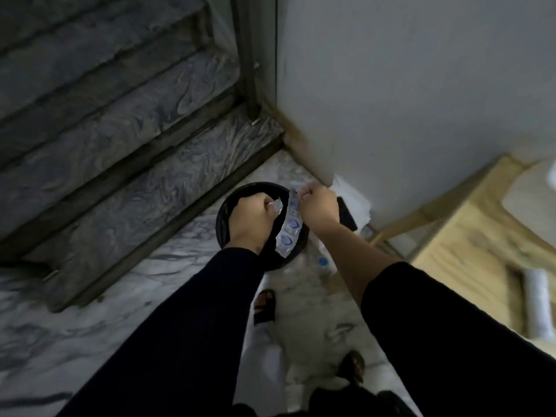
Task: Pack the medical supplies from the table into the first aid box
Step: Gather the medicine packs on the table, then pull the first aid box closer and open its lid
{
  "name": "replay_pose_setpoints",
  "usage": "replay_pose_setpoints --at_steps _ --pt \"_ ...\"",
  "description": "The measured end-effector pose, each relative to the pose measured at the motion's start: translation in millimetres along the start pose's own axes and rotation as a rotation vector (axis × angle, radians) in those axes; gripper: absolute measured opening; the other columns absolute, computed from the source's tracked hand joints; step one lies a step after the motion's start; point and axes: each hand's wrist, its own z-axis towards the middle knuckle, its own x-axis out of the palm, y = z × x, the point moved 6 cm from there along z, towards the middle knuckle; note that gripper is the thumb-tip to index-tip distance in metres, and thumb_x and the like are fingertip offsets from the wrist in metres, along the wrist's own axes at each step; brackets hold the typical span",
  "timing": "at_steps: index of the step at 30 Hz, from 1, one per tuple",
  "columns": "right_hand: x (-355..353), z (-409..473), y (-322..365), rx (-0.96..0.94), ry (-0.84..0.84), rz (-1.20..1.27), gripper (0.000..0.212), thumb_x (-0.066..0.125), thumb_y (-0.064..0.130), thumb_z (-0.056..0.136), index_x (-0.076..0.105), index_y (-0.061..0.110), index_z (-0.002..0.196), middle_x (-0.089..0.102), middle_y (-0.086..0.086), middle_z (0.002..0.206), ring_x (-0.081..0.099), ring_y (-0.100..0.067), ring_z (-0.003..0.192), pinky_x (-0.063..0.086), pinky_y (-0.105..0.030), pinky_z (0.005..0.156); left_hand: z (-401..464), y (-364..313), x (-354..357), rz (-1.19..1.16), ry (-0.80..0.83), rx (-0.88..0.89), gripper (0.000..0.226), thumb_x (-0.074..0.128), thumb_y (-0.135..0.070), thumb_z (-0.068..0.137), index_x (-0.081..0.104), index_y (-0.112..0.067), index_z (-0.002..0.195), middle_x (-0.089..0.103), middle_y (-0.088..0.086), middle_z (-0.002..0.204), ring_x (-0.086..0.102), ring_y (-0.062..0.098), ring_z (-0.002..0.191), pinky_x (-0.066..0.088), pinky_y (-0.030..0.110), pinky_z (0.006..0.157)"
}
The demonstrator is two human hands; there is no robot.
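I stand over a round black bin [233, 200] on the marble floor. My right hand [320, 207] pinches the top end of a clear strip of sachets [289, 228] with blue printed ovals, which hangs down over the bin's opening. My left hand [255, 221] is held over the bin, its fingers closed on a small torn silvery piece of wrapper [276, 205] right beside the strip. Both arms wear dark sleeves. No first aid box is visible in this view.
Marble stairs [120, 130] rise at the left. A grey wall corner [391, 100] stands ahead, with white paper [353, 197] and a dark flat object [347, 213] at its foot. A wooden table [469, 236] with a white roll [538, 302] is at right. My sandalled feet [264, 305] are below.
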Motion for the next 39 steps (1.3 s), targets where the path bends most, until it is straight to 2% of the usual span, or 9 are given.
replay_pose_setpoints --at_steps 4,7,10,12,16,22,26,30,39 --pt "71 43 -10 0.062 0.075 -0.126 0.021 0.044 0.006 0.091 0.063 0.011 0.1 0.067 -0.013 0.102 0.061 -0.03 0.09 0.039 -0.028 0.068 37 55 32 -0.023 0.058 -0.084 0.022 0.05 -0.017 0.094 0.064 -0.005 0.082 0.062 0.012 0.076 0.052 0.027 0.067 0.037 0.035 0.059" --pt "110 70 -14 0.069 0.129 -0.204 0.02 0.044 0.009 0.095 0.063 0.009 0.103 0.068 -0.012 0.103 0.057 -0.029 0.081 0.04 -0.031 0.065 56 86 54 -0.055 0.092 -0.094 0.029 0.05 -0.014 0.094 0.054 -0.008 0.067 0.051 0.005 0.063 0.045 0.021 0.059 0.035 0.037 0.059" --pt "136 81 -18 0.077 0.22 -0.242 0.025 0.047 0.006 0.094 0.062 0.01 0.114 0.066 -0.013 0.114 0.061 -0.031 0.094 0.046 -0.033 0.073 68 107 67 -0.036 0.173 -0.114 0.016 0.053 -0.012 0.096 0.067 -0.004 0.096 0.067 0.015 0.091 0.061 0.027 0.084 0.049 0.039 0.076" --pt "141 82 -20 0.094 0.246 -0.254 0.03 0.047 0.005 0.093 0.06 0.013 0.12 0.063 -0.011 0.117 0.058 -0.028 0.086 0.05 -0.035 0.077 71 117 69 -0.022 0.236 -0.153 0.027 0.054 -0.015 0.097 0.063 -0.005 0.12 0.068 0.013 0.116 0.063 0.027 0.104 0.051 0.036 0.087" --pt "127 81 -9 0.07 0.258 -0.318 0.035 0.048 0.006 0.092 0.059 0.02 0.122 0.063 -0.01 0.122 0.062 -0.03 0.098 0.055 -0.04 0.086 79 107 57 0.116 0.325 -0.091 0.033 0.053 -0.02 0.097 0.059 -0.015 0.129 0.064 0.007 0.126 0.061 0.027 0.113 0.05 0.036 0.089" --pt "54 70 18 -0.011 0.258 -0.439 0.03 0.056 0.016 0.088 0.058 0.025 0.117 0.059 -0.008 0.124 0.06 -0.031 0.109 0.053 -0.041 0.091 97 30 22 0.38 0.523 0.202 0.043 0.055 -0.024 0.095 0.052 -0.02 0.137 0.056 0.005 0.137 0.055 0.027 0.123 0.048 0.039 0.097" --pt "-25 54 33 -0.058 0.12 -0.426 0.028 0.059 0.019 0.085 0.06 0.024 0.114 0.064 -0.008 0.119 0.06 -0.029 0.111 0.05 -0.039 0.094 100 -47 -11 0.374 0.499 0.331 0.039 0.059 -0.024 0.09 0.058 -0.019 0.129 0.059 0.003 0.134 0.056 0.025 0.121 0.045 0.031 0.094" --pt "-108 27 33 -0.045 -0.044 -0.404 0.029 0.057 0.021 0.089 0.059 0.024 0.118 0.064 -0.005 0.122 0.06 -0.026 0.112 0.051 -0.039 0.094 89 -132 -31 0.345 0.433 0.501 0.04 0.063 -0.023 0.088 0.059 -0.018 0.127 0.061 0.001 0.132 0.057 0.024 0.12 0.046 0.033 0.097" --pt "-254 -62 -38 0.114 -0.43 -0.357 0.03 0.057 0.023 0.087 0.062 0.025 0.117 0.066 -0.004 0.12 0.06 -0.025 0.111 0.051 -0.038 0.094 9 -293 15 0.34 0.497 0.898 0.046 0.061 -0.026 0.091 0.051 -0.021 0.136 0.055 -0.002 0.139 0.053 0.02 0.126 0.045 0.036 0.102"
